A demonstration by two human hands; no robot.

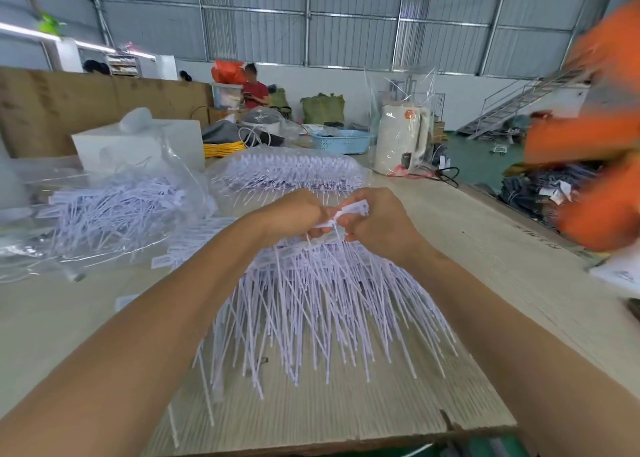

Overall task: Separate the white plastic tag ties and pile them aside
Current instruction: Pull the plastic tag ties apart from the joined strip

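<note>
Two hands, left hand and right hand, meet over one fanned bunch of ties. Two clear bags of ties lie toward the table's far edge. One kettle, one blue basket, perhaps one white box.

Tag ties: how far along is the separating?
Done: a loose pile of separated ties lies at the left on clear plastic. In hand: the left hand and right hand grip one tie at the joined bunch. Left: most of that bunch, plus a sealed bag behind.

White tag ties fanned on cardboard
</note>
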